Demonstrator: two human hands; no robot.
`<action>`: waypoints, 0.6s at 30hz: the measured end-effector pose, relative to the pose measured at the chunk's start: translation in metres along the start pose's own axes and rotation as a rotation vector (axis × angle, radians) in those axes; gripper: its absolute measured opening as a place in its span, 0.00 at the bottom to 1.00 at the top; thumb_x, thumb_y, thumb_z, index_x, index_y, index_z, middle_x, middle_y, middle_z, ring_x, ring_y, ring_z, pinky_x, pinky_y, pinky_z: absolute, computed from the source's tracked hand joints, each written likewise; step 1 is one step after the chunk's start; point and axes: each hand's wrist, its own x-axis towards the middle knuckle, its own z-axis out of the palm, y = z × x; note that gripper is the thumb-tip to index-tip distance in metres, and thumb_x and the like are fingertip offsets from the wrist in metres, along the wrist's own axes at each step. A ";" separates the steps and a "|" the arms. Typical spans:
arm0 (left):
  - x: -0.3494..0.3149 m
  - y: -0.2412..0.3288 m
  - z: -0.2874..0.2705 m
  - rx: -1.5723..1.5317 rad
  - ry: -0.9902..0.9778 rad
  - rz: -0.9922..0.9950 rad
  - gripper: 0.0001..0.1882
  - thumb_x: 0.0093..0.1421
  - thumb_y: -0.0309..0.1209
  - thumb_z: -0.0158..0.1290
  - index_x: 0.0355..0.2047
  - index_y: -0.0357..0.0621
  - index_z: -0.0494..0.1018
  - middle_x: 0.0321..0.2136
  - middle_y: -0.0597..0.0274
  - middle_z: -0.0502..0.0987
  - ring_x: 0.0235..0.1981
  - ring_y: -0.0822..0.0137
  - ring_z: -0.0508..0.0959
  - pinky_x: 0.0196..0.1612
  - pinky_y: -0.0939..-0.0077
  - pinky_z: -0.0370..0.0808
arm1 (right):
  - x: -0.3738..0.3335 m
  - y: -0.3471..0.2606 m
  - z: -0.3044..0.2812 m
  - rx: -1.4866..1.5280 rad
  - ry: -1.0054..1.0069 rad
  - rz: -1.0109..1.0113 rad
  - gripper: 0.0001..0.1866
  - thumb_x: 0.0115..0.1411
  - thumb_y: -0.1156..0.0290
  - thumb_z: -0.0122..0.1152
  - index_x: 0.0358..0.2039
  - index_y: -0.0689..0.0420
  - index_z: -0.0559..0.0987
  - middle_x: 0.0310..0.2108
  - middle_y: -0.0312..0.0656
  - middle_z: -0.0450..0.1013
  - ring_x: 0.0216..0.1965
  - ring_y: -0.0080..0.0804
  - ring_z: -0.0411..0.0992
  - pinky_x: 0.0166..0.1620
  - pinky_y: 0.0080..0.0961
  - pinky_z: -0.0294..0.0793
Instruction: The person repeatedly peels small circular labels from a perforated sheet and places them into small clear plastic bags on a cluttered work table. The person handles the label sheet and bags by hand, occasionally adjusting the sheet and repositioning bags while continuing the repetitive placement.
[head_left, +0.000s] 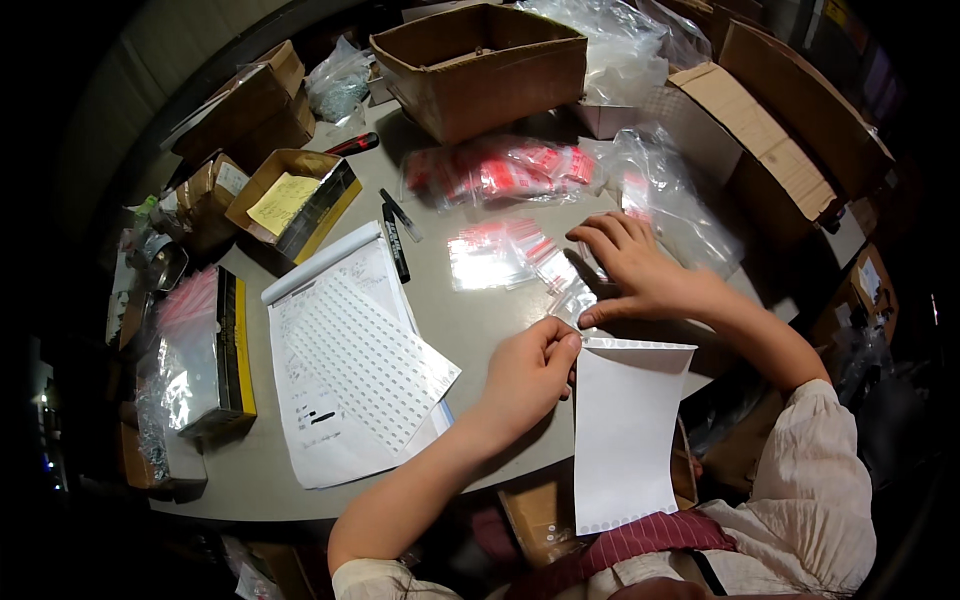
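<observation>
My left hand [532, 372] is closed, its thumb and finger pinched at the upper left corner of a white sticker sheet [628, 430]. The sheet hangs over the table's near edge toward my lap, with a row of small round spots along its lower end. My right hand [640, 265] is spread, thumb apart from the fingers, just above a row of small clear zip bags [565, 280]. Whether its fingertips touch the bags I cannot tell. More flat zip bags with red-edged tops [490, 255] lie fanned out to the left of it.
A notepad [290, 400] with a printed label sheet [370, 360] lies left. Beyond it are a black marker [396, 243] and a red-black cutter [353, 145]. Bundled red-topped bags [500, 172] lie before a large cardboard box [480, 80]. Smaller boxes [237, 345] line the left edge.
</observation>
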 end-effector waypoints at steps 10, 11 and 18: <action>0.000 0.001 0.001 -0.013 0.014 -0.022 0.12 0.72 0.33 0.50 0.40 0.34 0.76 0.21 0.63 0.78 0.20 0.74 0.77 0.24 0.77 0.74 | -0.024 -0.048 -0.038 0.447 -0.015 -0.150 0.19 0.56 0.65 0.69 0.46 0.57 0.76 0.46 0.49 0.71 0.50 0.49 0.69 0.59 0.45 0.62; -0.001 0.001 0.000 -0.017 0.013 -0.019 0.12 0.73 0.33 0.50 0.40 0.34 0.76 0.21 0.63 0.78 0.20 0.74 0.77 0.24 0.77 0.74 | -0.026 -0.053 -0.037 0.401 -0.041 -0.178 0.20 0.55 0.66 0.70 0.46 0.57 0.76 0.46 0.49 0.71 0.50 0.50 0.69 0.58 0.44 0.63; 0.000 0.004 0.000 -0.030 -0.002 0.000 0.12 0.73 0.32 0.50 0.40 0.34 0.76 0.22 0.64 0.78 0.20 0.75 0.77 0.24 0.77 0.75 | -0.033 -0.061 -0.032 0.194 0.050 -0.284 0.17 0.55 0.72 0.69 0.45 0.58 0.75 0.44 0.48 0.70 0.50 0.52 0.67 0.57 0.45 0.63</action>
